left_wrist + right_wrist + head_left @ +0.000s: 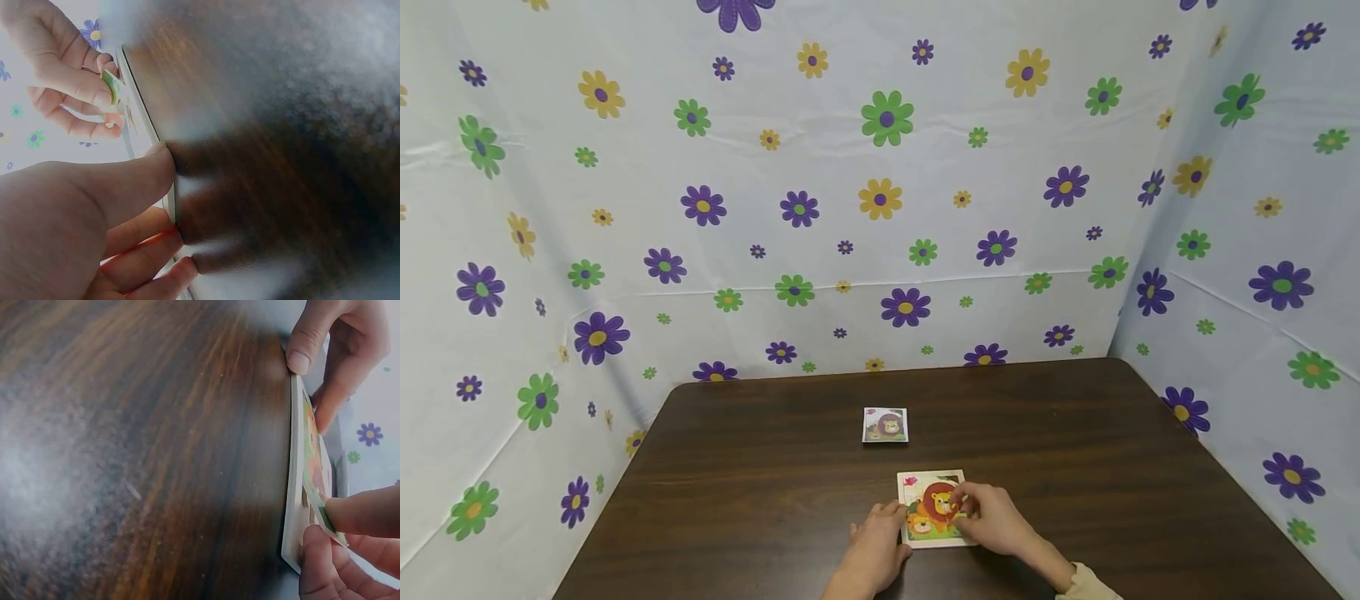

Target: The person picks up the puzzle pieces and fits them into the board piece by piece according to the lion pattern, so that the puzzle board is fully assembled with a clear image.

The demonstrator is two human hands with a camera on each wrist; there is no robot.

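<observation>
A square lion jigsaw puzzle (936, 542) in a pale wooden tray lies on the table. My left hand (874, 546) holds the tray at its left side, thumb by the near corner and fingertips along the edge. Over the tray's right part, my right hand (996, 521) pinches a thin, partly green puzzle piece (326, 519) between thumb and fingers. That piece is tilted, its lower edge close to the tray. In the left wrist view, the puzzle piece (111, 84) shows green and white beside the fingertips. My right fingers hide part of the picture's right side.
Farther back on the dark wooden table (760, 475) lies a small square card (885, 426) with a matching lion picture. A white flower-patterned cloth (820, 167) hangs behind the table and along both sides.
</observation>
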